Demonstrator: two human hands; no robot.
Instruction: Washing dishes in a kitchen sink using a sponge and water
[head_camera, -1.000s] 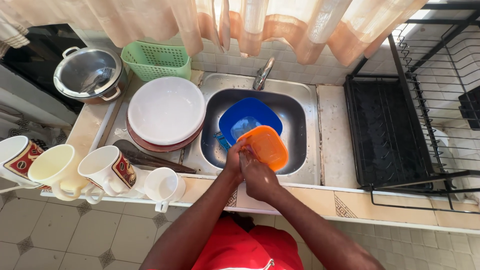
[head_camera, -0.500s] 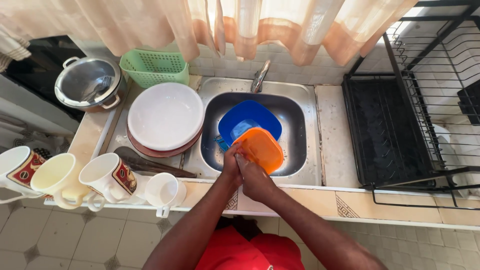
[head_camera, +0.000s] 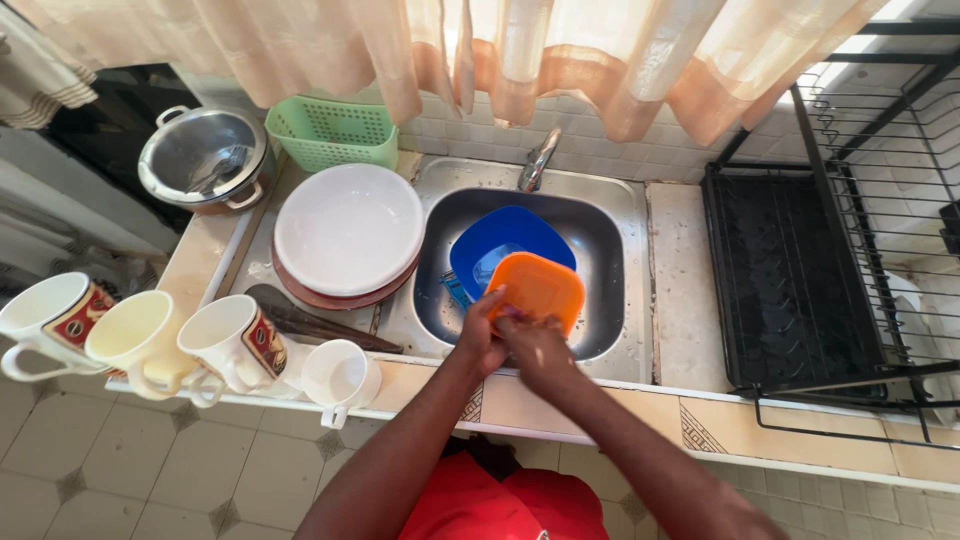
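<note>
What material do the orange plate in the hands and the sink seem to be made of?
The orange plate, held by the left hand and touched by the right hand, looks like plastic: a saturated, even colour with a matte sheen. The sink looks like stainless steel: grey, with soft reflections and a brushed finish.

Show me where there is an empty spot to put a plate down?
The bare counter strip between the sink and the black drying rack is free. The rack's tray looks empty too. Left of the sink is crowded: stacked plates, mugs, a pot and a green basket.
</note>
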